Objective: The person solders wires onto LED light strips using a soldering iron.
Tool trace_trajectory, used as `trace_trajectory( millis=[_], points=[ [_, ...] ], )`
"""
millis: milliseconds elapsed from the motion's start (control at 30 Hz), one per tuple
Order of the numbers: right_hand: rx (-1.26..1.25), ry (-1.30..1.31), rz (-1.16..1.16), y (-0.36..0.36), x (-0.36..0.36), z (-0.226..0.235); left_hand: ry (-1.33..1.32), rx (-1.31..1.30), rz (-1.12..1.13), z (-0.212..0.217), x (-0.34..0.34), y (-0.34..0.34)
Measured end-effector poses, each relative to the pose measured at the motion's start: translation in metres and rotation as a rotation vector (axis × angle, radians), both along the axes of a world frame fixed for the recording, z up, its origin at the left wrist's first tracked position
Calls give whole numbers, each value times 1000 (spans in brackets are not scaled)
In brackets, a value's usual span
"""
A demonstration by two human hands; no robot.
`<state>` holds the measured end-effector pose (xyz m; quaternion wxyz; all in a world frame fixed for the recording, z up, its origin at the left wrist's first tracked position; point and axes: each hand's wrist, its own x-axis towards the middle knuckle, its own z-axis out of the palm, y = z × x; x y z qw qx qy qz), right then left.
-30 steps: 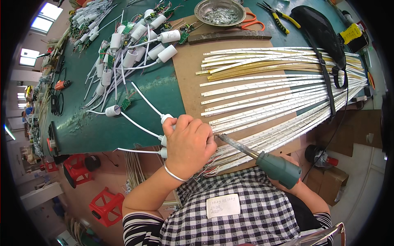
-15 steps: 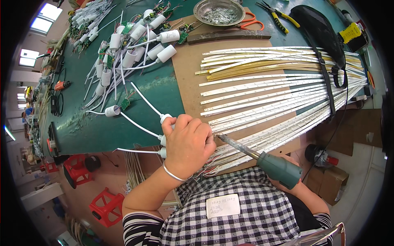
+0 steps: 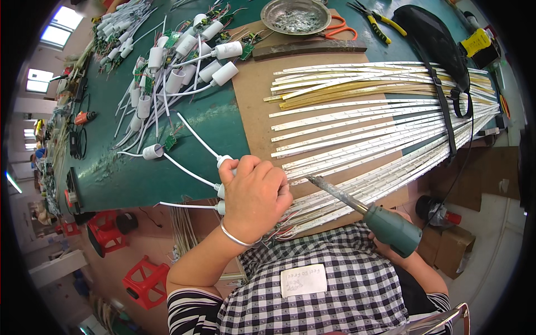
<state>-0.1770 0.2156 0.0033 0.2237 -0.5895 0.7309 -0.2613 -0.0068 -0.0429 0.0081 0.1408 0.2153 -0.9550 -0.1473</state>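
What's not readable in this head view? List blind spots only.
- Head view: what the left hand grips; its fingers curl over white plugs, covering the work spot.
- Soldering iron tip contact: hidden behind that hand.
- Right hand: mostly covered by the iron's green handle.
- Metal dish contents: too small.
- Near ends of the light strips: hidden under the hand.

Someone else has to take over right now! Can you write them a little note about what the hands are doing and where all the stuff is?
Left hand: closed over a bunch of white capped connectors at the near edge of the green table, white wires trailing left.
Right hand: mostly hidden, gripping the green handle of the soldering iron; its tip points at the near ends of the light strips.
Strips: fanned across the brown board.
Done: cannot tell which strips are joined.
Left: more white connectors piled at the far left.
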Motion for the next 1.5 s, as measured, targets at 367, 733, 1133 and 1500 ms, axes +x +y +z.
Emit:
trace_trajectory(
  millis=[367,733,1133,1500],
  points=[
    [4,-315,-225,21,5,-16,-66,-26,12,6,-1,3],
    [-127,-38,-71,10,-2,-9,-111,168,-70,17,3,-7],
    [-57,-150,-145,13,3,-11,-404,172,-700,38,-11,-50],
    [25,-772,-365,20,2,-14,-299,324,-404,29,-4,-38]
  ],
)
